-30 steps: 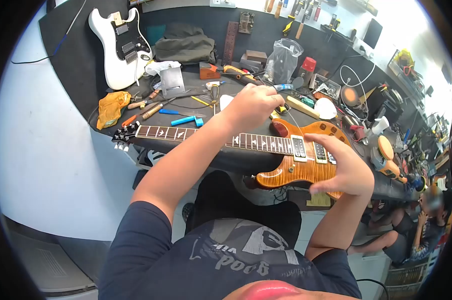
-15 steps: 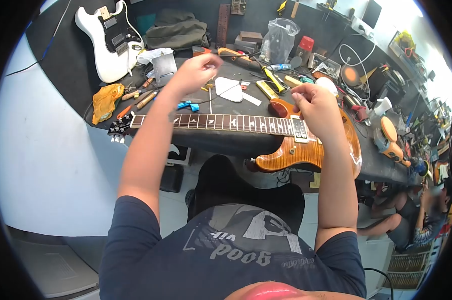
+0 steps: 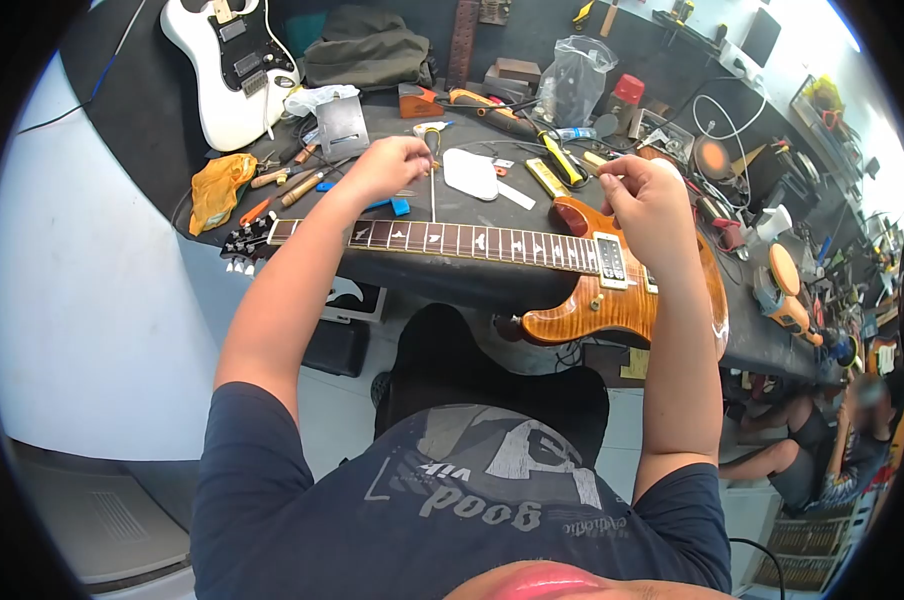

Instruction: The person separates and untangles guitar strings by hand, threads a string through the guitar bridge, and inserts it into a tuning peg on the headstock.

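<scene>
An electric guitar with an amber flamed body (image 3: 572, 318) lies across the bench front, its dark fretted neck (image 3: 462, 239) pointing left to the headstock (image 3: 247, 240). My left hand (image 3: 390, 168) hovers beyond the neck, fingers curled together beside an upright-looking thin rod (image 3: 433, 195). Over the guitar body, near the pickup (image 3: 610, 261), my right hand (image 3: 648, 198) is closed in a pinch of thumb and forefinger. Whatever either hand holds, if anything, is too small to make out. A white rounded piece (image 3: 470, 174) lies between the hands.
A white guitar body (image 3: 217, 100) stands at the back left. Near it are a yellow cloth (image 3: 220, 192) and several hand tools. Behind lie a yellow-black cutter (image 3: 562, 160), a clear plastic bag (image 3: 577, 80) and an orange sander (image 3: 787, 300). Another person (image 3: 832, 450) sits at far right.
My left hand has come down and slightly left, toward the guitar neck, uncovering an orange block behind it. My right hand has moved a little right, still pinched. The view has shifted slightly.
</scene>
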`<state>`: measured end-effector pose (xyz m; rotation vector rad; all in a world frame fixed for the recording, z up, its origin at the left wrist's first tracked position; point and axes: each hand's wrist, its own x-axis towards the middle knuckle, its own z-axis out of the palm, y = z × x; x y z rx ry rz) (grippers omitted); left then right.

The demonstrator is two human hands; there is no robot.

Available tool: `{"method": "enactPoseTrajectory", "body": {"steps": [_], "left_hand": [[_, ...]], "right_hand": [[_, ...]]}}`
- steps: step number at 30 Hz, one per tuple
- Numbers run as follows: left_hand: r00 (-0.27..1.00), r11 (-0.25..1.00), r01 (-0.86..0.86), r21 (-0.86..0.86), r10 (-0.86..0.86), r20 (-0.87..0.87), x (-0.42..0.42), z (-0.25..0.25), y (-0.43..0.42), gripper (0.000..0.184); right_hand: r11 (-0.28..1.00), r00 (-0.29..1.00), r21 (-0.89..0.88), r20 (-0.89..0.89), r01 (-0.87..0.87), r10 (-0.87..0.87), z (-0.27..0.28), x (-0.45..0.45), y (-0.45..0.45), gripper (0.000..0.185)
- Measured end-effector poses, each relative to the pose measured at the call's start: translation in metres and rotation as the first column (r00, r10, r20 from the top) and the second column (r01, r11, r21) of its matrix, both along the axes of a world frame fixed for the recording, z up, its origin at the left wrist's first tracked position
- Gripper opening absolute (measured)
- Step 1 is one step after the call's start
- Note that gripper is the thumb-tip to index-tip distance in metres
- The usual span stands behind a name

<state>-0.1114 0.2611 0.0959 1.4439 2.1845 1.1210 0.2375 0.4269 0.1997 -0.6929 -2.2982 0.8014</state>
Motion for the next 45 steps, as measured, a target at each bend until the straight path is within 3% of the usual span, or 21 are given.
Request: {"method": "enactPoseTrajectory", "body": {"steps": [2,5,8,11,15,18,21,24,27,31,35,39,40,43,45], "left_hand": [[0.999,0.989,-0.002,0.149,-0.006,0.051,-0.016,-0.007,0.01,0.025],[0.993,0.994,0.041,0.103,-0.052,0.109,-0.011,0.012,0.011,0.027],[0.958,0.981,-0.03,0.192,-0.026,0.284,-0.015,0.015,0.017,0.027],[0.916,0.915,-0.129,0.382,-0.038,0.399,-0.027,0.016,0.019,0.025],[0.834,0.863,-0.16,0.478,-0.14,0.533,-0.032,0.019,0.011,0.02],[0.905,0.898,-0.166,0.407,-0.025,0.424,-0.025,0.016,0.015,0.018],[0.832,0.88,-0.151,0.449,-0.132,0.539,-0.021,0.021,0.014,0.016],[0.882,0.869,-0.178,0.462,-0.068,0.466,-0.003,0.037,0.013,0.015],[0.964,0.958,-0.089,0.274,0.013,0.267,-0.006,0.039,0.018,0.021],[0.937,0.983,-0.056,0.176,-0.01,0.35,-0.007,0.041,0.031,0.023],[1.0,0.965,-0.001,0.262,-0.002,0.013,-0.009,0.031,0.048,0.022],[0.946,0.8,-0.324,0.505,0.266,0.185,-0.041,0.031,0.061,0.024],[0.924,0.771,-0.368,0.52,0.239,0.298,-0.046,0.04,0.054,0.026],[0.813,0.634,-0.576,0.516,0.511,0.28,-0.076,0.053,0.041,0.026],[0.771,0.601,-0.622,0.502,0.582,0.258,-0.09,0.061,0.031,0.027]], "right_hand": [[1.0,1.0,0.005,0.014,-0.009,0.009,-0.003,-0.003,0.001,0.019],[0.999,0.998,0.012,0.043,-0.043,0.042,0.0,-0.01,-0.003,0.018],[0.994,0.996,0.099,0.079,-0.054,0.046,0.006,-0.011,-0.004,0.016],[0.95,0.987,0.308,0.164,-0.05,-0.001,0.006,-0.003,0.005,0.014],[0.959,0.955,0.207,0.262,-0.193,0.136,0.002,0.008,0.018,0.015],[0.946,0.932,0.186,0.3,-0.266,0.203,0.0,0.006,0.024,0.016],[0.921,0.907,0.223,0.354,-0.319,0.229,-0.002,-0.004,0.032,0.017],[0.893,0.887,0.27,0.396,-0.361,0.238,-0.003,-0.016,0.033,0.018],[0.9,0.87,0.236,0.429,-0.368,0.243,0.0,-0.033,0.02,0.023],[0.878,0.862,0.243,0.415,-0.413,0.29,-0.008,-0.059,0.012,0.025],[0.856,0.869,0.259,0.348,-0.448,0.35,-0.02,-0.086,0.008,0.027],[0.874,0.873,0.226,0.349,-0.43,0.34,-0.017,-0.089,0.0,0.025],[0.881,0.882,0.239,0.351,-0.409,0.314,-0.014,-0.084,0.001,0.024],[0.911,0.913,0.223,0.302,-0.346,0.273,-0.004,-0.066,0.002,0.023],[0.926,0.938,0.218,0.234,-0.308,0.256,0.004,-0.05,0.002,0.022]]}}
